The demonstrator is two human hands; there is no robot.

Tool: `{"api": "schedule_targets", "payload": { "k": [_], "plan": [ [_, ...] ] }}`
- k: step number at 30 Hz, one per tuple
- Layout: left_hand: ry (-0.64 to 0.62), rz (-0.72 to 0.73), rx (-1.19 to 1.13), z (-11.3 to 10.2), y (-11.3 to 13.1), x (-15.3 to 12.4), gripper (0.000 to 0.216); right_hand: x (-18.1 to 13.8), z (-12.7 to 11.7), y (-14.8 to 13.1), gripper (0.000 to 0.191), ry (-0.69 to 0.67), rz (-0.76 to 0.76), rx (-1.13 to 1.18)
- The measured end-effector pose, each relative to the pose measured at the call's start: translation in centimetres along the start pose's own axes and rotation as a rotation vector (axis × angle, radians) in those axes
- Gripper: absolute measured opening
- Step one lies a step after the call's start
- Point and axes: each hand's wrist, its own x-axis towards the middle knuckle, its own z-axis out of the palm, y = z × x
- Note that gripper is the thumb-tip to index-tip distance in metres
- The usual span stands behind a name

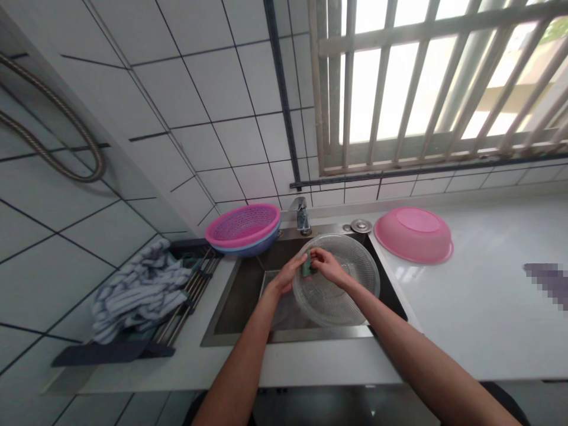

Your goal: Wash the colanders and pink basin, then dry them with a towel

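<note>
A clear, ribbed plastic colander (355, 296) is tilted over the sink (248, 290). My left hand (286, 277) grips its left rim, with the thumb beside a small green scouring pad (306, 265). Bent fingers of my right hand (327, 266) are closed on the pad from the other side, inside the colander. Part of the pad is hidden by the fingers. Behind the hands stands a chrome faucet (302, 216); no water stream is visible.
Nested pink and blue baskets (246, 228) rest at the sink's back left corner. A pink basin (415, 236) lies upside down on the right counter (479, 307). A striped cloth (142, 290) is heaped on the left rack (193, 290). A drain strainer (361, 225) sits behind the sink.
</note>
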Motion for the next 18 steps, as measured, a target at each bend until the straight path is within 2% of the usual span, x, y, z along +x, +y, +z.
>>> {"api": "schedule_targets", "payload": {
  "k": [3, 5, 7, 11, 13, 15, 18],
  "plan": [
    [-0.008, -0.029, -0.032, 0.4, 0.5, -0.3, 0.059, 0.7, -1.5, -0.6, 0.031, 0.295, -0.041, 0.027],
    [-0.015, -0.011, -0.056, 0.5, 0.5, -0.3, 0.060, 0.9, -1.9, -0.8, 0.032, 0.357, -0.067, 0.012],
    [-0.006, 0.012, -0.046, 0.6, 0.2, -0.2, 0.057, 0.6, -1.6, -0.9, 0.031, 0.242, -0.063, 0.008],
    [0.057, 0.084, -0.012, 0.3, -0.6, 0.4, 0.050, -0.7, 0.7, -0.2, 0.013, -0.202, 0.021, -0.055],
    [0.074, 0.109, -0.015, 0.0, -0.9, 0.6, 0.049, -1.0, 1.6, 0.1, 0.007, -0.309, 0.025, -0.113],
    [0.074, 0.109, -0.018, -0.1, -1.0, 0.7, 0.049, -1.0, 1.7, 0.2, 0.011, -0.290, 0.016, -0.105],
    [0.059, 0.062, -0.011, 0.0, -0.8, 0.5, 0.052, -0.2, 0.5, 0.0, 0.027, -0.078, 0.000, 0.019]
  ]
}}
